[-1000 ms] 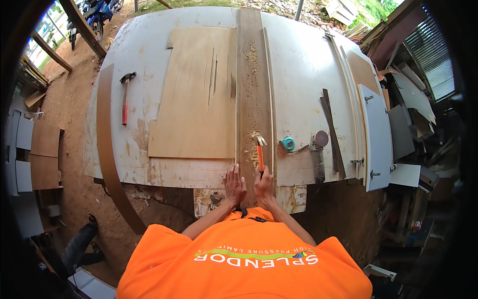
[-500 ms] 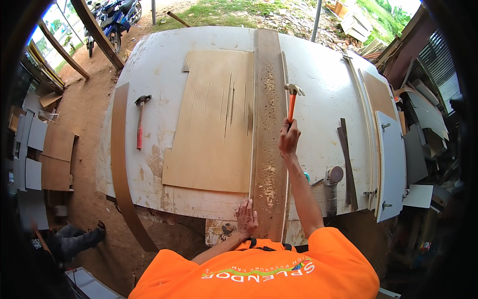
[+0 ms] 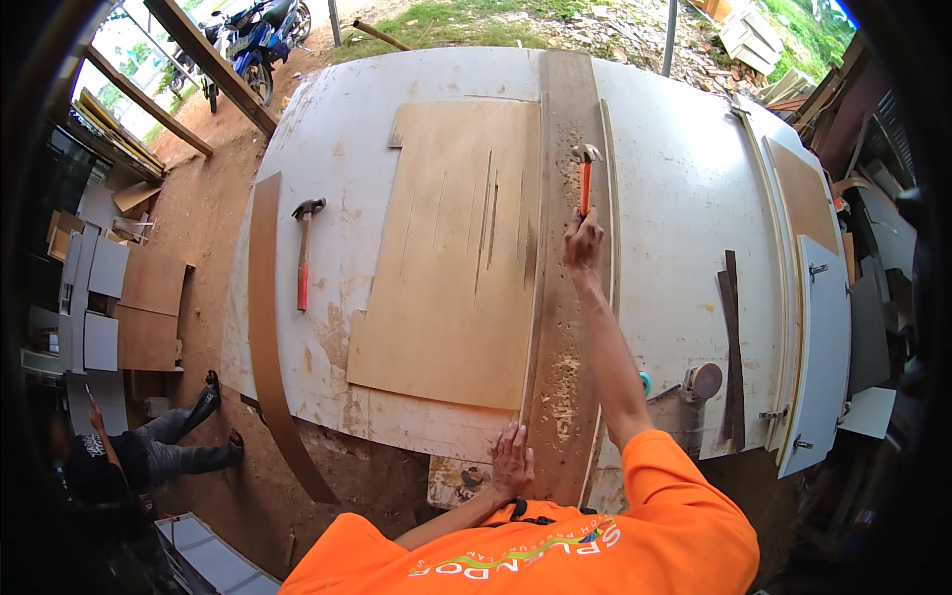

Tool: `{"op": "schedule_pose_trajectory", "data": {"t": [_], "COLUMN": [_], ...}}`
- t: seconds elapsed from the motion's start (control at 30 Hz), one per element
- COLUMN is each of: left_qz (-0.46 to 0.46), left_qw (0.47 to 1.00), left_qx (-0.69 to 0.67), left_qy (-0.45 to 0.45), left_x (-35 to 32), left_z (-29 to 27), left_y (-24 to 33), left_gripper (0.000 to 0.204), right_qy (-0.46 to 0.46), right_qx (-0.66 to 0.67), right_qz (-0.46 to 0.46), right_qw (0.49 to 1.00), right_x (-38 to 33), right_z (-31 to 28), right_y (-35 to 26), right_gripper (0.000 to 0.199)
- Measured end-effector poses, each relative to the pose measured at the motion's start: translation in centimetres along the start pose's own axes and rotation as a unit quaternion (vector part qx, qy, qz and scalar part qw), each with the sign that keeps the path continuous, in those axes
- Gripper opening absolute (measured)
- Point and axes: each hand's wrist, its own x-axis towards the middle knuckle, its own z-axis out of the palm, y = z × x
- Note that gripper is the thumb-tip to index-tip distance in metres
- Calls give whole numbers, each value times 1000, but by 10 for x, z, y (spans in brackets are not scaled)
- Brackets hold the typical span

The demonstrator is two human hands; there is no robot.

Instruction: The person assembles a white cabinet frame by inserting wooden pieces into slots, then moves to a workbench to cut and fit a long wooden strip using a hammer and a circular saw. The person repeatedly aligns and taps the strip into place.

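Observation:
My right hand [image 3: 583, 241] grips the orange handle of a claw hammer [image 3: 586, 184], its metal head pointing away from me. The hammer is above the far half of a long brown board [image 3: 560, 327], whose surface is marked with pits and pale, chipped patches. My left hand [image 3: 512, 462] lies flat at the near left edge of this board, fingers stretched out and holding nothing. Left of the board is a plywood sheet [image 3: 446, 258] with several long slits. A second claw hammer [image 3: 303, 260] with a red handle rests farther left.
A curved brown strip [image 3: 266, 327] overhangs the left side of the white worktable [image 3: 664, 218]. To the right are a round-topped container [image 3: 705, 380], dark strips [image 3: 732, 347] and a white door panel [image 3: 815, 347] with hinges. A person [image 3: 169, 446] is at the lower left; motorcycles [image 3: 256, 45] stand beyond.
The hammer in my right hand has moved left, from the board's right edge to above its surface. My view has shifted left, showing more of the person there. My left hand stays by the board.

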Motion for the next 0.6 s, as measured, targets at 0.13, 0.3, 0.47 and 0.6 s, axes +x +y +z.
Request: {"op": "schedule_pose_trajectory", "data": {"t": [0.13,0.3,0.47,0.6], "left_qz": [-1,9,1,6], "left_qw": [1000,1000,1000,1000], "left_qx": [3,4,1,9], "left_qy": [-1,4,4,2], "left_x": [0,2,0,-1], "left_z": [0,0,0,0], "left_y": [1,0,2,1], "left_gripper": [61,61,62,62], "right_qy": [-17,-96,6,-94], "right_qx": [-29,4,-81,-108], "right_qz": [32,69,-6,52], "right_qw": [999,993,997,988], "right_x": [-3,0,-10,-3], "right_z": [-4,-17,-8,1], "right_y": [-6,-2,0,14], "right_gripper": [33,33,33,33]}}
